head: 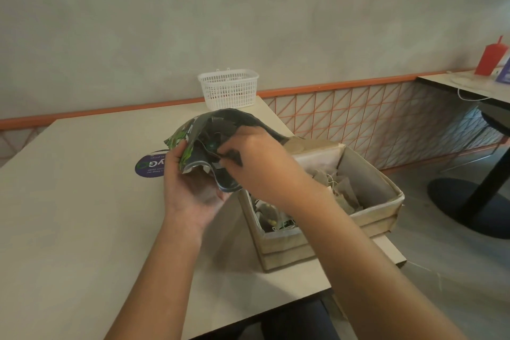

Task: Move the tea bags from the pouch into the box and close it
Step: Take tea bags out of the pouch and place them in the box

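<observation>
Left hand (190, 188) gripping pouch (218, 143) beside open box (372, 218); right hand (256, 165) reaching inside pouch, grip hidden.

Your left hand (193, 188) grips the crumpled pouch (220, 132) from below, mouth toward you. Your right hand (256, 163) reaches into the mouth, fingers (231, 153) curled inside. The pouch is held above the surface (82, 215), just left of the open box (325, 218). Tea bags (342, 190) lie loose in the box. White basket (229, 88) at far edge.
</observation>
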